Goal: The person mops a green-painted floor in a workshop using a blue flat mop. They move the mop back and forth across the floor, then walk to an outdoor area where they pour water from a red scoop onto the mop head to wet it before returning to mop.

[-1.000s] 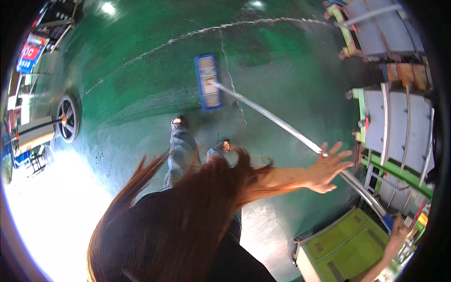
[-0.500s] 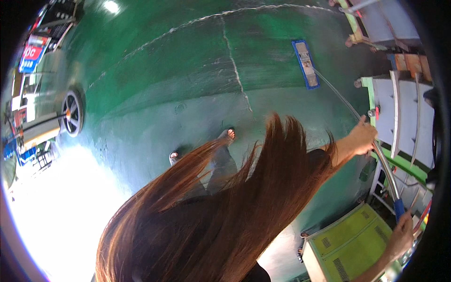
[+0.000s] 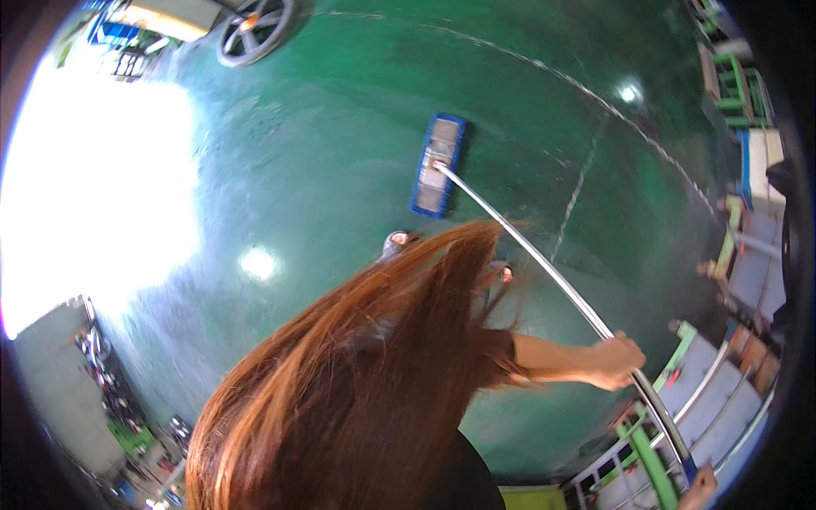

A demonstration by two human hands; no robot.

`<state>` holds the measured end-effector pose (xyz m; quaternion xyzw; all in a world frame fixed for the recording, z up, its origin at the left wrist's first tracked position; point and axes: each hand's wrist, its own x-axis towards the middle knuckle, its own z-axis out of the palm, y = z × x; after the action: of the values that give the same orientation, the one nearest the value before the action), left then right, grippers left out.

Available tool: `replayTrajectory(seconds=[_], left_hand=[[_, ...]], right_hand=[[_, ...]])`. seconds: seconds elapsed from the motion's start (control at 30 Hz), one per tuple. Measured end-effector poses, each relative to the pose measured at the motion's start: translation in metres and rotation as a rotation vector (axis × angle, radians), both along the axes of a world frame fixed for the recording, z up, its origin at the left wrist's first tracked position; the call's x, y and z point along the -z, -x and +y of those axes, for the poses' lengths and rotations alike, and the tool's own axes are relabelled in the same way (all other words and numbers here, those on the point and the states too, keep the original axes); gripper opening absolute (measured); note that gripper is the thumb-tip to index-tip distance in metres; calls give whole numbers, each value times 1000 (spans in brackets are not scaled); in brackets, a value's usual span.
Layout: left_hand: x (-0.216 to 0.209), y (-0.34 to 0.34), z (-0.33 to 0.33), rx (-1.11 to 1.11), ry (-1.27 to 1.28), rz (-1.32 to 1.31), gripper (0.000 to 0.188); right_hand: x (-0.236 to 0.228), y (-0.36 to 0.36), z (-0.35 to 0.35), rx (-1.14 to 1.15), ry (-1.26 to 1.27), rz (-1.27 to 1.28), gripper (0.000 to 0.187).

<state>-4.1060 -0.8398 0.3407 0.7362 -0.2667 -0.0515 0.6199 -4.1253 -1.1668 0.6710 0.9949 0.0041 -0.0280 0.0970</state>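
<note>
A flat floor mop with a blue-fringed, rectangular grey mop head (image 3: 438,166) rests on the green floor, ahead of my feet. Its long metal handle (image 3: 544,265) slants down to the right. Partway along that handle, my left hand (image 3: 619,361) is wrapped round the tube, arm stretched out. My right hand (image 3: 699,489), partly cut off at the lower right, closes round the upper end near the blue grip (image 3: 689,467). Long brown hair (image 3: 357,408) hangs across the view and hides most of my body and part of my feet.
Grey panelled units with green frames (image 3: 710,382) line the right side. A spoked wheel (image 3: 255,30) stands at the upper left, beside bright glare. Assorted items lie along a wall (image 3: 64,382) at lower left. Pale cracks (image 3: 578,85) cross the floor.
The view has turned, so the surroundings have shifted. The mop head has come from the upper right to the middle, closer to my feet. Both hands still hold the mop.
</note>
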Motion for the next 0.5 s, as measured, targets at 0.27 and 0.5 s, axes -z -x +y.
replayTrajectory(seconds=[0.27, 0.5], left_hand=[[171, 82, 419, -404, -777, 32, 16], [224, 168, 608, -881, -1478, 268, 25]], right_hand=[[280, 29, 437, -12, -379, 351, 35], [340, 111, 654, -363, -689, 576, 43]])
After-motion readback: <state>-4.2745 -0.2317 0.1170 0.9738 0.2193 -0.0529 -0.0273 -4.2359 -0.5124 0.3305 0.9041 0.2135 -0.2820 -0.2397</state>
